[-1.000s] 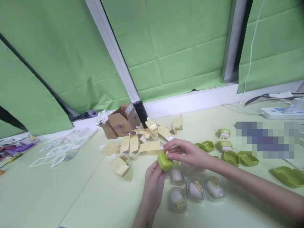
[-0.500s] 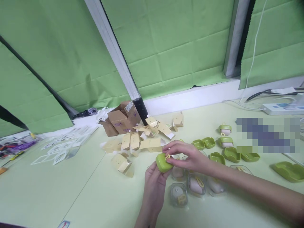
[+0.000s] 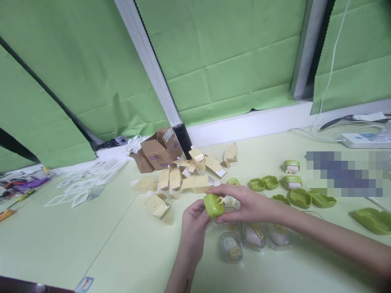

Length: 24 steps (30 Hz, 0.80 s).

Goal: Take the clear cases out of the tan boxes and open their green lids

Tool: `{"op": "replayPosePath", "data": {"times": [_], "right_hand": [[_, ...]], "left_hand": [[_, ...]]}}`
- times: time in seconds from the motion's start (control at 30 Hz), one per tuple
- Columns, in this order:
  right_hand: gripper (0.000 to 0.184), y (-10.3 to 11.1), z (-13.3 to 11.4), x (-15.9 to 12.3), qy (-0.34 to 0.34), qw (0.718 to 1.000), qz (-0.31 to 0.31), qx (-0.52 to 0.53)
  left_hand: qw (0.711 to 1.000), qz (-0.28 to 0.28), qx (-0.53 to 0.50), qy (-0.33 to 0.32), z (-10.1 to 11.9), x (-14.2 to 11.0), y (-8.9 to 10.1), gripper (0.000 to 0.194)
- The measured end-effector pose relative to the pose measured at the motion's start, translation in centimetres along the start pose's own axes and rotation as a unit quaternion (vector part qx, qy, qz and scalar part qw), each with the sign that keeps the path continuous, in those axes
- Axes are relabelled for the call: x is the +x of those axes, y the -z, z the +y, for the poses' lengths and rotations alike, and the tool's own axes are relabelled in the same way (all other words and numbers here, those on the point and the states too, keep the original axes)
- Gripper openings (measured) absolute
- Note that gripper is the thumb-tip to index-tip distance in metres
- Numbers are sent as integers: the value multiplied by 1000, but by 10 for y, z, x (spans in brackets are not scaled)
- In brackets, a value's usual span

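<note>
A small glossy green case (image 3: pixel 214 205) with a yellow loop at its top edge is held up over the table between both hands. My left hand (image 3: pixel 194 224) grips it from the lower left, fingers curled behind it. From the right, my right hand (image 3: pixel 241 200) closes on it with fingers on top and thumb below, beside the loop. Under and near my right hand stand clear plastic containers (image 3: pixel 231 247) holding pale round pieces with yellow loops. Behind it lie open green shells (image 3: pixel 257 184). Two green-topped pale pieces (image 3: pixel 292 181) stand further right.
Cream cardboard boxes (image 3: pixel 195 183), several unfolded, lie scattered before a brown carton (image 3: pixel 161 152). White frames (image 3: pixel 81 185) spread on the left. A power strip (image 3: pixel 366 140) with cables sits at the right rear. A large green tray (image 3: pixel 372 220) is at far right.
The green case has turned slightly in my hands. My right thumb and fingers have shifted off the loop to the case's right side. The view has moved a little.
</note>
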State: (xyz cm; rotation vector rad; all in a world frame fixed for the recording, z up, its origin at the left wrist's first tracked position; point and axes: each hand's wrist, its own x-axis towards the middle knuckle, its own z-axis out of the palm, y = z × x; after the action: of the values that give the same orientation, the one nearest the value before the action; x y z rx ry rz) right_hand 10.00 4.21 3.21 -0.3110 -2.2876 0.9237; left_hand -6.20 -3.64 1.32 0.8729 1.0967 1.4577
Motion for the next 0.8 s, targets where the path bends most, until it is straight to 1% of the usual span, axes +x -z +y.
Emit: {"op": "replayPosePath", "data": {"times": [0.03,0.07,0.13,0.17,0.2,0.23,0.27,0.3,0.33,0.37,0.4,0.47,0.53,0.6,0.67,0.73,0.8], "right_hand": [[56,1,1,0,0,1000,7,1],[53,5,3,1,0,1000,23,-1],[48,19,9,2,-19,997,70,-18],[47,31,13,2,-36,994,96,-38],[46,44,17,1,-56,989,114,-70],[45,59,22,0,-74,983,126,-115],[44,75,26,-3,-101,973,121,-169],[45,90,31,-6,-134,960,100,-226],[47,103,37,-11,-171,943,68,-276],[50,115,43,-15,-202,929,41,-306],[52,123,50,-19,-227,918,16,-325],[50,131,65,-26,-261,901,-28,-346],[44,130,79,-30,-289,883,-70,-364],[40,126,88,-31,-316,866,-100,-375],[41,124,90,-33,-341,851,-118,-382],[40,125,86,-38,-370,834,-130,-387],[31,127,81,-47,-408,814,-144,-386]], "left_hand": [[999,10,46,-22,2,3,3,20],[994,23,96,-45,3,5,7,20],[971,42,215,-100,4,12,18,17],[949,40,285,-129,3,15,24,15],[920,30,357,-157,2,19,30,14],[885,13,428,-183,-1,24,36,14],[849,-8,488,-202,-4,28,42,15],[817,-26,535,-213,-7,33,46,17],[793,-42,568,-218,-11,37,50,18],[777,-53,587,-222,-14,42,52,20],[769,-61,595,-226,-17,46,53,21],[769,-68,591,-233,-23,52,54,26],[779,-76,576,-235,-25,56,54,30],[787,-81,563,-239,-26,57,54,31],[789,-79,553,-256,-23,56,56,30],[789,-70,543,-278,-19,52,57,27],[791,-62,530,-300,-14,44,54,24]]}}
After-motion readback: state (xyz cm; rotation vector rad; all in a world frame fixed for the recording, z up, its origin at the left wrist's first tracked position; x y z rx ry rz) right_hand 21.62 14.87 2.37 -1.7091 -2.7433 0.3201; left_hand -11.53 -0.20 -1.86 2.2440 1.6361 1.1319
